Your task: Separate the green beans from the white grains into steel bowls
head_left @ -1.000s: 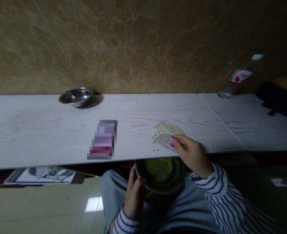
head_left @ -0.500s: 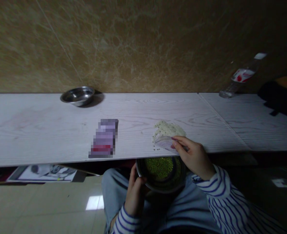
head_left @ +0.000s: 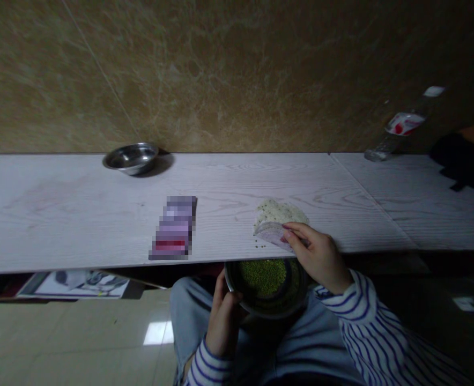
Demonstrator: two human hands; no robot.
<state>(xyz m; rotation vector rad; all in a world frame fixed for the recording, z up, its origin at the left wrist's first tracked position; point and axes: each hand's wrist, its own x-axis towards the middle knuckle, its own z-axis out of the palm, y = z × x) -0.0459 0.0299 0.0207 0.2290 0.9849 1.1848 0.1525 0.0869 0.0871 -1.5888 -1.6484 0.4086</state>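
My left hand [head_left: 223, 316] grips the left rim of a metal bowl [head_left: 275, 313], which is tilted over my lap just under the counter's front edge. Green mung beans [head_left: 263, 276] lie inside it. Between the thumb and fingers of my right hand [head_left: 319, 254] is a clear protractor [head_left: 269, 232], a see-through half-disc with fine markings along its curve. It stands against the near side of a pile of white grains [head_left: 279, 210], which look like rice with dark green beans scattered through them. A few loose beans [head_left: 260, 245] rest near the counter edge.
On the white wood-grain counter [head_left: 72, 214] an empty steel bowl [head_left: 130, 160] stands at the back left. A pixelated flat object [head_left: 175, 228] lies left of the pile. A clear bottle [head_left: 404, 124] and a dark bag [head_left: 462, 161] are at the right. Behind rises a marbled wall [head_left: 221, 75].
The protractor has shifted slightly up and left against the grain pile, with my right hand following. My left hand and the bowl stay put. The whole view has shifted a little.
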